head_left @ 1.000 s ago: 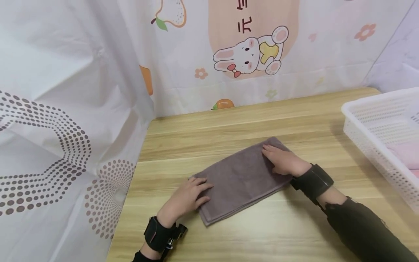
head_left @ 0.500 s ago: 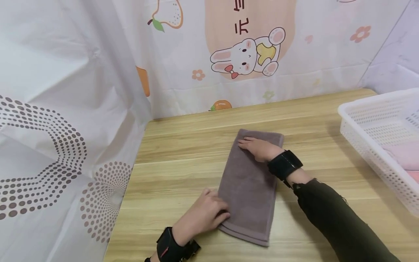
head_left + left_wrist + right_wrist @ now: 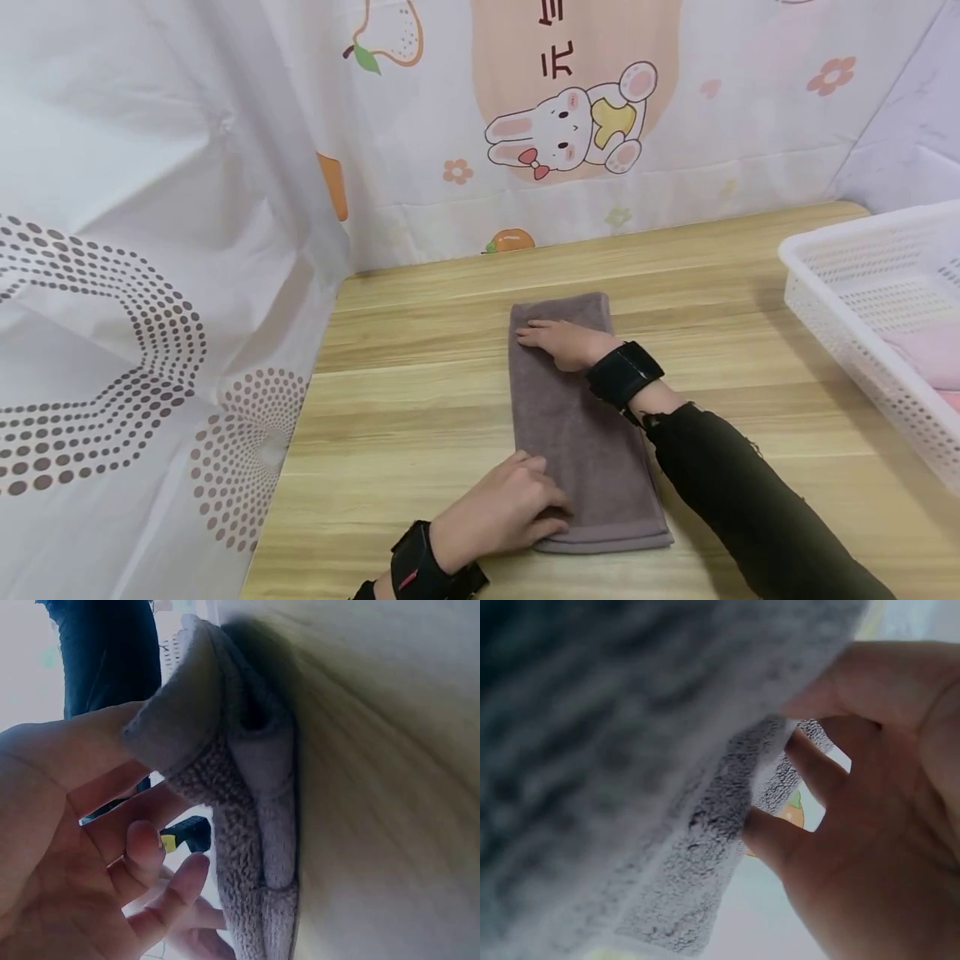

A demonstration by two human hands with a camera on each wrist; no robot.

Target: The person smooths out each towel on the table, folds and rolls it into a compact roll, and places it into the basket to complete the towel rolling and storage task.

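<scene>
A folded grey-brown towel (image 3: 577, 433) lies lengthwise on the wooden table, its short near end towards the person. My left hand (image 3: 506, 508) rests at its near left corner, fingers loosely bent. In the left wrist view, the thumb tip passes behind a raised edge of the towel (image 3: 240, 825), and two fingers of the left hand (image 3: 67, 847) bend free beside the folded layers. Across the far part of the towel lies my right hand (image 3: 566, 343), its fingers extended over the cloth. The right wrist view has the right hand (image 3: 870, 802) touching the towel (image 3: 675, 892), close to the camera.
A white perforated basket (image 3: 840, 308) stands on the right of the wooden table (image 3: 420, 400), with pink cloth (image 3: 926, 350) inside. A printed white curtain (image 3: 420, 150) hangs along the table's back edge, and another sheet (image 3: 150, 250) borders the left side.
The towel has turned from lying slantwise to pointing away from the person, its far end swinging left. My right hand has moved left with it; my left hand has come nearer and rightward.
</scene>
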